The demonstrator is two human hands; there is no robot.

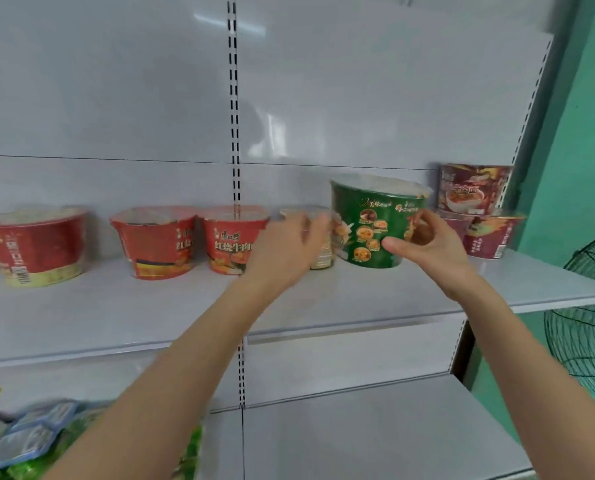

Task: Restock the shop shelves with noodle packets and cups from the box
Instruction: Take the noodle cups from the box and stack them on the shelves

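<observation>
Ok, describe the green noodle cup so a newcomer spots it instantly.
Look at the upper white shelf, right of the slotted upright. The green cup is between the red cups and the stacked purple cups; it is the only green one.

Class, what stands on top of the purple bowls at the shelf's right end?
Another purple bowl, upright. The right hand covers part of the lower bowls, so their count is unclear.

Green noodle cup (368,220), upright; seemingly resting on the white shelf (116,306).
</observation>
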